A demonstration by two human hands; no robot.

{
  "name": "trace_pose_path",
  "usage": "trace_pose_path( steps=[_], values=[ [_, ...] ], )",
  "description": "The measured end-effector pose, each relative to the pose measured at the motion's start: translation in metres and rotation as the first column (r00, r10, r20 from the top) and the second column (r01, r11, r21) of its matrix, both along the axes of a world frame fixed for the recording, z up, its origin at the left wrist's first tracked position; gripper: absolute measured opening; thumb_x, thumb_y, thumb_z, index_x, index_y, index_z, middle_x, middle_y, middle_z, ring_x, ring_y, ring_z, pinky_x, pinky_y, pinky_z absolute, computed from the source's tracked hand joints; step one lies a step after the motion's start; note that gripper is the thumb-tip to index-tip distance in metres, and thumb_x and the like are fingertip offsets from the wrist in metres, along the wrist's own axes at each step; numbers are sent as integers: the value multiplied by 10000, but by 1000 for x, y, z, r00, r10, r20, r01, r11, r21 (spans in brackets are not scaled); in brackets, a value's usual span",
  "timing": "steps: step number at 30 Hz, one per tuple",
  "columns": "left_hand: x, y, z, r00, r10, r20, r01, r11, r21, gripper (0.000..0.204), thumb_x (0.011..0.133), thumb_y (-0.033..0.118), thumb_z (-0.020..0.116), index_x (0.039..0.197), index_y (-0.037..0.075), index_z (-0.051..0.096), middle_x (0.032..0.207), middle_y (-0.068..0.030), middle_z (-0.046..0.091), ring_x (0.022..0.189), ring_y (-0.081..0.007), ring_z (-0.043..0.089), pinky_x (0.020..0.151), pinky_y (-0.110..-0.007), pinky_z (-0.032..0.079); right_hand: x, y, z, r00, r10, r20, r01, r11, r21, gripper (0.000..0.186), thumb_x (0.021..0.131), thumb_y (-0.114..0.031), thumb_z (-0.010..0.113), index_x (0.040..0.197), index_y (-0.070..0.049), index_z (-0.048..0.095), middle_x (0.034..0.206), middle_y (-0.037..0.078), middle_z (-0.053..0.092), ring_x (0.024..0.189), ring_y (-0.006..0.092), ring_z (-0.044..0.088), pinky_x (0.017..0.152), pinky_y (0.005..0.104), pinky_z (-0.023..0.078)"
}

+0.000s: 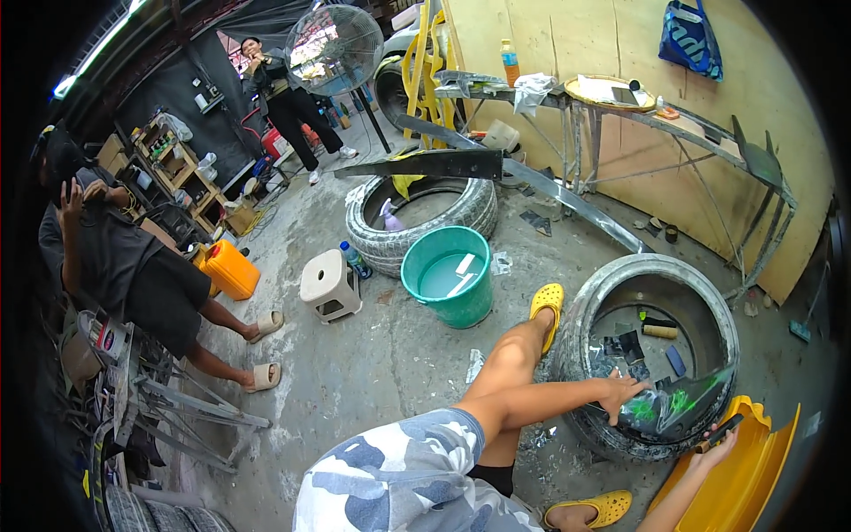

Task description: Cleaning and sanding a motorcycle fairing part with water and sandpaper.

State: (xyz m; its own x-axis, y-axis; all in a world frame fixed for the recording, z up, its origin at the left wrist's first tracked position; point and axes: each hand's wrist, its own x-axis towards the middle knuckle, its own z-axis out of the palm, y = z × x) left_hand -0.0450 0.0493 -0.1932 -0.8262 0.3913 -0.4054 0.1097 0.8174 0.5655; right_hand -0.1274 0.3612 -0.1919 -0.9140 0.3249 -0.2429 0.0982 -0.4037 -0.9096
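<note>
My left hand [620, 393] reaches over a worn tire [592, 310] lying flat on the floor. Its fingers are spread, at the edge of a glossy curved piece with green marks [678, 403] that rests across the tire; whether they touch it I cannot tell. My right hand [704, 457], beside the tire's near right side, is closed around a dark oblong object [726, 431]. Inside the tire lie a blue block [675, 359], a tan roll-shaped piece [659, 332] and several dark scraps [630, 347].
A green bucket [448, 306] of water stands ahead, near a second tire [470, 217] and a beige stool [330, 285]. A yellow panel [740, 479] lies at the right. One person [133, 239] stands at the left, another [288, 93] farther back. A long workbench [683, 133] lines the wall.
</note>
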Motion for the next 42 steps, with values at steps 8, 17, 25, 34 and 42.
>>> trace_pose_path(
  steps=[8, 17, 25, 34, 42],
  values=[
    [-7, 9, 6, 974, -185, 134, 192, 981, -39, 1392, 393, 293, 912, 1497, 223, 67, 1472, -106, 323, 1381, -294, 281, 1087, -606, 122, 14, 12, -7, 1000, 22, 11, -22, 1000, 11, 472, 900, -211, 445, 1357, -91, 436, 1047, 95, 556, 778, 165, 586, 598, 259, 486],
    [-30, 11, 9, 929, -256, 266, 306, 938, -165, 1380, 439, 344, 909, 1503, 258, 34, 1518, -97, 235, 1381, -363, 255, 1086, -627, 136, 19, 16, -8, 992, 121, -28, -121, 993, 13, 477, 918, -212, 430, 1381, -101, 398, 1082, 95, 591, 768, 153, 586, 629, 254, 495],
    [-38, -22, -19, 930, -211, 302, 220, 975, 2, 1323, 426, 337, 912, 1494, 268, 134, 1495, -114, 266, 1361, -397, 273, 1057, -643, 189, 19, -27, -10, 961, 276, -16, -276, 961, -22, 485, 909, -187, 420, 1385, -99, 388, 1134, 115, 592, 727, 159, 585, 613, 257, 491],
    [-8, 19, -3, 997, 0, 72, 15, 979, -203, 1261, 480, 837, 643, 1483, 190, 238, 1459, -182, 316, 1356, -411, 258, 1089, -575, 154, 32, -51, -8, 929, 366, 51, -369, 927, 71, 511, 890, -175, 437, 1397, -127, 389, 1156, 111, 566, 754, 162, 576, 606, 269, 463],
    [0, 25, -2, 999, -32, -24, 27, 983, -180, 1221, 556, 844, 578, 1454, 69, 289, 1442, -200, 337, 1333, -392, 308, 1092, -567, 172, 36, -65, -4, 903, 428, 39, -429, 903, 35, 490, 898, -162, 431, 1386, -124, 400, 1113, 102, 593, 746, 148, 577, 617, 263, 454]
  ],
)
